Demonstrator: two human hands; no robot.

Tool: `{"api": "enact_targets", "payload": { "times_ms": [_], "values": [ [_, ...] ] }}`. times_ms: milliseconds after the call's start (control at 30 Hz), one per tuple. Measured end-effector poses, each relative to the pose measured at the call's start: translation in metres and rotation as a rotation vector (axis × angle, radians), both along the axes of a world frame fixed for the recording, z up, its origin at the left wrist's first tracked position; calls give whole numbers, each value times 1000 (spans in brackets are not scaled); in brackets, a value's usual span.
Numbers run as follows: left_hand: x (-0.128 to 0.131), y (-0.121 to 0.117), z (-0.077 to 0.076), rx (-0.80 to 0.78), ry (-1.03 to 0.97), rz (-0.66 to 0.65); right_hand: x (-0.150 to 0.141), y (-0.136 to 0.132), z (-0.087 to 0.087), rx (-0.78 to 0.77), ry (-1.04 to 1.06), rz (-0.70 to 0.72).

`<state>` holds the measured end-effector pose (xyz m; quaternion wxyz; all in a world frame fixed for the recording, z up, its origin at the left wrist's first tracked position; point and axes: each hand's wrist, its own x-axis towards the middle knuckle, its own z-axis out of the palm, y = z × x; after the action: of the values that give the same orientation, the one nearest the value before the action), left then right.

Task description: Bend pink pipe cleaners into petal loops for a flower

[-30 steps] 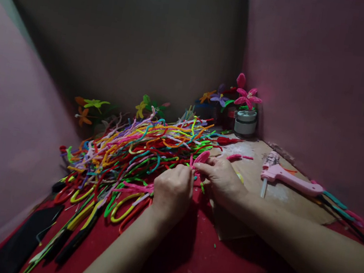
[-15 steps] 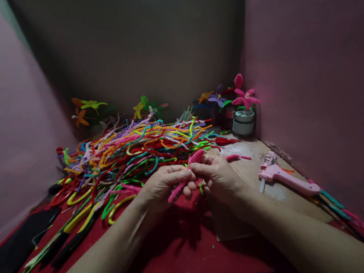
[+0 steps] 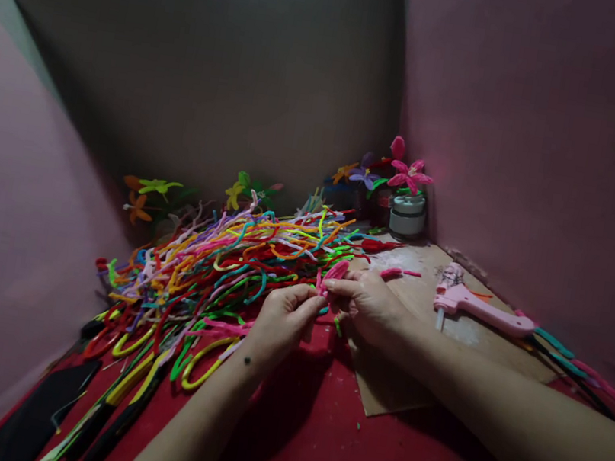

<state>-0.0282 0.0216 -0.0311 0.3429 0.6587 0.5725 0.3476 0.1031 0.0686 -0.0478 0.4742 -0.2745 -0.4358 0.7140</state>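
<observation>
Both my hands meet over the front of the board, pinching a pink pipe cleaner (image 3: 338, 269) bent into a petal-like loop. My left hand (image 3: 283, 319) grips its lower end between thumb and fingers. With thumb and forefinger, my right hand (image 3: 369, 300) holds it close to the loop. The fingertips almost touch, hiding where the strands join. Just behind them spreads a big heap of many-coloured pipe cleaners (image 3: 248, 241). Another pink pipe cleaner piece (image 3: 393, 273) lies on the board beyond my right hand.
A pink glue gun (image 3: 475, 306) rests on the brown board (image 3: 387, 393) at right. Yellow-and-black pliers (image 3: 136, 390) and a flat black object (image 3: 40, 414) lie at left on the red cloth (image 3: 310, 447). Pipe-cleaner flowers stand behind, one pink flower (image 3: 410, 175) above a grey-white jar (image 3: 407, 216).
My left hand has turned, its fingers now curled behind the thumb. The pink strand that hung below my fingers no longer shows there. The view has shifted slightly.
</observation>
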Motion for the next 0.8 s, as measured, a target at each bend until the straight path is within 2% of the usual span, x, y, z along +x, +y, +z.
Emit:
{"api": "enact_targets", "payload": {
  "times_ms": [167,267,400,533,667,800],
  "values": [
    [3,-2,-18,391,287,128,-1,-3,1,-22,30,-49],
    [5,-6,-21,460,314,198,0,-6,4,-46,39,-64],
    [2,-7,-3,313,224,113,3,-4,8,0,24,-79],
    [-2,-2,12,159,-30,58,5,-2,6,39,-22,1],
    [-2,0,8,-21,-282,-8,3,-5,2,56,-48,69],
    [-4,0,4,-32,-389,-19,3,-7,5,25,4,66]
  ]
}}
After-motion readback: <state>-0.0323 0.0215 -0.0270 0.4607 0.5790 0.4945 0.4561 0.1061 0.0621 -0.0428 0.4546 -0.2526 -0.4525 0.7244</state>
